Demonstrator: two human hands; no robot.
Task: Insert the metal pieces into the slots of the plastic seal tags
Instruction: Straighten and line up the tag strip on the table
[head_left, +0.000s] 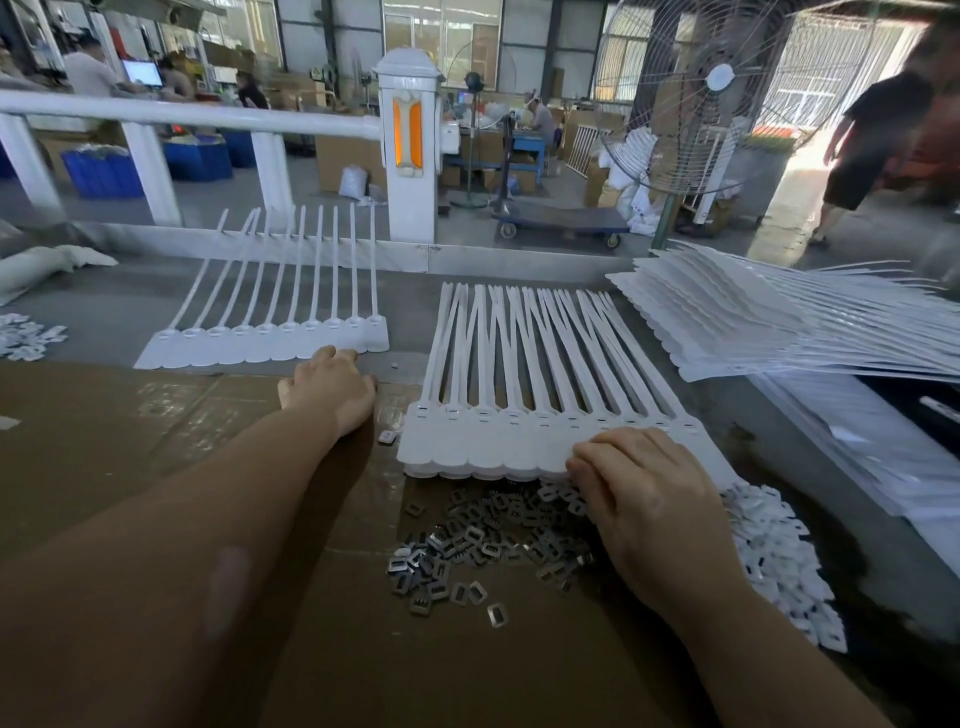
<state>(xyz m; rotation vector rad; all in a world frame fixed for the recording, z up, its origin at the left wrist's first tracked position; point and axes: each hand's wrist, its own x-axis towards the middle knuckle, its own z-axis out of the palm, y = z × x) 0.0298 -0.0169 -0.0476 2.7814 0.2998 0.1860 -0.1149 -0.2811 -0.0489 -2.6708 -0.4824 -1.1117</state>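
Clips (483, 540) lie heaped just below the tag strip (524, 431). The right hand (644, 493) curls at that strip's lower edge, its grasp hidden; the left hand (332, 384), beside the strip, curls on cardboard (156, 415), seemingly empty. A clumsy rake could scatter clips or shift the strip.

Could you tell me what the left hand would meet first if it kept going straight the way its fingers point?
Most likely the far strip of seal tags: the left hand points away from the person, its fingers already at that strip's right end, perhaps touching it.

right hand (641, 499) fingertips hidden – curled under, walker (878, 140) blurred, tag stack (779, 327) cut off right
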